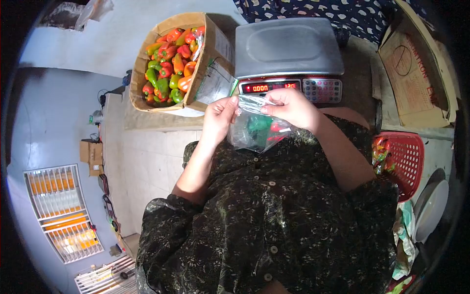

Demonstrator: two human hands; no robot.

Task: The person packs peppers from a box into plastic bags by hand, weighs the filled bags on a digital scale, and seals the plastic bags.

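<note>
A clear plastic bag [249,130] hangs between my two hands in front of the scale, with green and red print or contents showing through it. My left hand [221,117] pinches the left side of its mouth between thumb and fingers. On the right side of the mouth, my right hand [293,109] pinches the gathered plastic. Just beyond the hands is a digital scale [289,46] with a bare metal plate and a lit red display. Left of the scale, a cardboard box [215,63] holds several red, orange and green peppers [169,68].
A red perforated basket [409,159] with wrapped peppers sits at the right. Behind it stands an open cardboard carton [406,73]. A white round dish [432,210] is at the lower right. Dark patterned cloth [313,10] lies behind the scale.
</note>
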